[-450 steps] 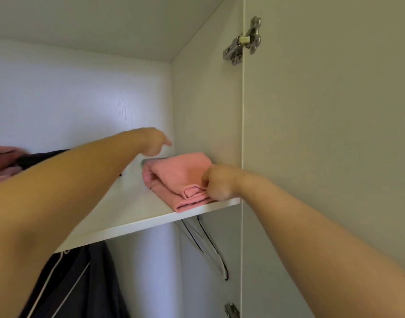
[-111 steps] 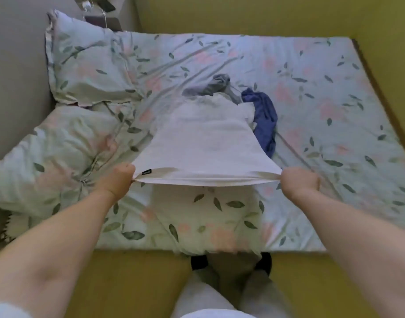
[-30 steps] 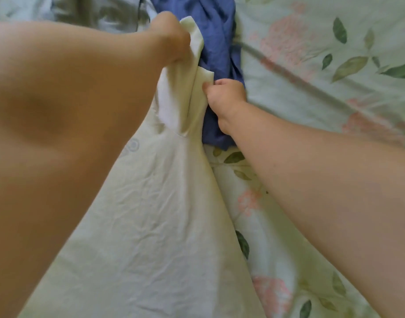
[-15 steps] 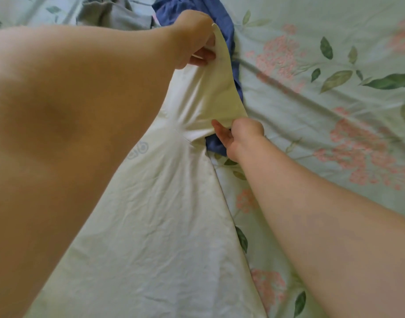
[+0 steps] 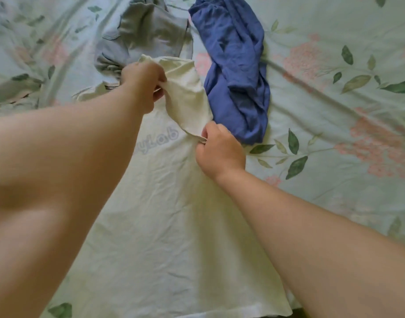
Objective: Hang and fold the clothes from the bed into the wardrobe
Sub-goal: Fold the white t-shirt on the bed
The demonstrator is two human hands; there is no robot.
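Ideally, on the bed point(image 5: 334, 157), the white shirt point(image 5: 169, 214) stays flat while its sleeve point(image 5: 187, 97), pinched up top by the left hand point(image 5: 143, 84) and lower down by the right hand point(image 5: 220, 152), should fold squarely inward without wrinkles.

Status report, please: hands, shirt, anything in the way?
Left grip and right grip both pinch the sleeve of the white shirt. Shirt spread flat on bed. Blue garment lies close beside the sleeve.

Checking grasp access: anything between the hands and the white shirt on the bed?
Nothing visible. The left hand and the right hand both pinch a raised fold of the white shirt. The blue garment lies beside it on the right, the grey garment beyond its top; neither covers it.
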